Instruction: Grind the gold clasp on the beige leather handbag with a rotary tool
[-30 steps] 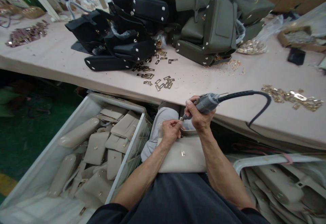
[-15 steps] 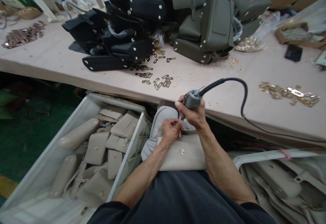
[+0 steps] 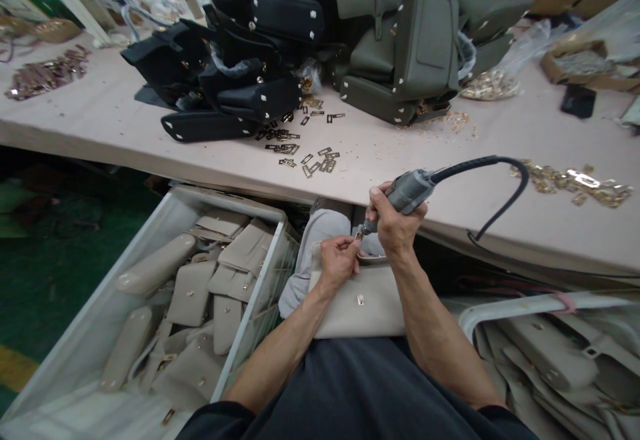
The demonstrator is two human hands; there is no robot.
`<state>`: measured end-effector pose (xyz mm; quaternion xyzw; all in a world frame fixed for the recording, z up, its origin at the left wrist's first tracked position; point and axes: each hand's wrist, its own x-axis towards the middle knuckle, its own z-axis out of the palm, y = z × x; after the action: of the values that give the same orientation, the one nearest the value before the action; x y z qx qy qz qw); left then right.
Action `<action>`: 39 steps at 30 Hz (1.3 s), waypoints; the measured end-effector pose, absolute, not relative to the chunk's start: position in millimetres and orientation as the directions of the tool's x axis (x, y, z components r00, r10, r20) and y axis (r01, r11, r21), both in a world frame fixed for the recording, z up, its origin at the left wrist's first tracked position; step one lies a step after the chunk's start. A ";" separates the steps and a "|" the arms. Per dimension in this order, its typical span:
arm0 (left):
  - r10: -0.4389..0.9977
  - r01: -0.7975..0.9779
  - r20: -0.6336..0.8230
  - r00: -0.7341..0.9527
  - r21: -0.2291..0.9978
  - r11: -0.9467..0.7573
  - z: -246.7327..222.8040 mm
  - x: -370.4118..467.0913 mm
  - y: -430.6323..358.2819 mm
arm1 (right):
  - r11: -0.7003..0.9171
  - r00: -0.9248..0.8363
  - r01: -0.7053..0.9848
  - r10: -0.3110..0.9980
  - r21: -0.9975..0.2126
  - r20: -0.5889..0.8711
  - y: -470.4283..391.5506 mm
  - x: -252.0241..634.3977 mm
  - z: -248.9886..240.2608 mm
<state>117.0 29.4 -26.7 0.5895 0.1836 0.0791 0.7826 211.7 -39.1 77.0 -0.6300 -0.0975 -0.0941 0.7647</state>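
L hand (image 3: 338, 260): thumb & fingers pinched tog. on small metal pc (image 3: 358, 237), at bag's top edge.
R hand (image 3: 397, 225): wrapped tight rd grey power tool (image 3: 411, 192); tip by metal pc, contact unclear.
Beige bag (image 3: 363, 317): lies across person's lap (image 3: 316, 237), btwn L bin (image 3: 267, 263) & R bin (image 3: 525, 307).
Bins: both hold beige bag pcs (image 3: 190, 293).
Table (image 3: 210, 163): blk bags (image 3: 235, 97) & olive bags (image 3: 427, 47) piled, loose gold fittings (image 3: 583, 183) nr front edge.

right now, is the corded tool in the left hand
No, the right hand grips the corded tool, while the left hand is beside the tool's tip.
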 end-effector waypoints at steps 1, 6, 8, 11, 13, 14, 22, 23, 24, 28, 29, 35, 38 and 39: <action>0.337 0.097 -0.197 0.921 0.952 0.290 -25.3 116.5 28.9 | 0.194 0.964 0.265 -0.027 -0.945 0.265 -40.3 211.8 78.3; 0.340 0.089 -0.194 0.920 0.949 0.301 -22.4 116.3 26.9 | 0.212 0.955 0.293 -0.025 -0.932 0.295 -42.8 210.6 84.0; 0.348 0.077 -0.183 0.919 0.952 0.296 -22.4 117.1 26.4 | 0.206 0.951 0.307 -0.034 -0.929 0.307 -42.5 209.8 84.8; 0.355 0.077 -0.174 0.918 0.959 0.273 -20.9 117.7 25.5 | 0.206 0.947 0.322 -0.043 -0.924 0.320 -42.4 209.4 85.1; 0.361 0.098 -0.184 0.914 0.965 0.244 -18.3 117.4 24.7 | 0.226 0.947 0.321 -0.051 -0.920 0.318 -42.9 210.3 85.3; 0.365 0.111 -0.189 0.912 0.968 0.224 -16.8 117.1 24.3 | 0.238 0.947 0.320 -0.055 -0.917 0.316 -43.3 211.0 85.5; 0.461 0.059 0.088 0.883 0.954 -0.294 -12.7 115.0 19.7 | 0.264 0.944 0.328 -0.057 -0.907 0.325 -45.5 212.9 86.7; 0.446 0.039 0.130 0.886 0.936 -0.350 -12.5 115.0 19.2 | 0.262 0.943 0.331 -0.057 -0.907 0.328 -45.6 212.3 87.0; 0.427 0.014 0.171 0.888 0.918 -0.396 -12.3 114.9 18.9 | 0.261 0.942 0.333 -0.056 -0.906 0.330 -45.9 211.7 87.4; 0.337 -0.089 0.290 0.896 0.860 -0.503 -12.2 114.1 18.2 | 0.259 0.946 0.324 -0.058 -0.910 0.320 -47.0 209.8 88.5; 0.318 -0.102 0.307 0.897 0.843 -0.527 -13.0 113.7 17.9 | 0.254 0.946 0.323 -0.061 -0.912 0.318 -47.2 209.5 88.4; 0.264 -0.110 0.342 0.902 0.773 -0.624 -19.4 111.2 15.7 | 0.238 0.951 0.308 -0.062 -0.921 0.302 -46.6 208.4 82.8; 0.312 -0.087 0.313 0.897 0.818 -0.569 -14.7 111.0 17.4 | 0.216 0.953 0.303 -0.069 -0.928 0.295 -46.3 208.4 80.6; 0.333 -0.078 0.295 0.896 0.840 -0.537 -12.2 110.9 18.4 | 0.212 0.952 0.305 -0.071 -0.928 0.297 -46.3 208.6 80.7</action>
<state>110.9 18.4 -12.2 0.8496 0.0750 0.2158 0.4753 208.6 -46.3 80.7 -0.6156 -0.0950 -0.1217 0.7728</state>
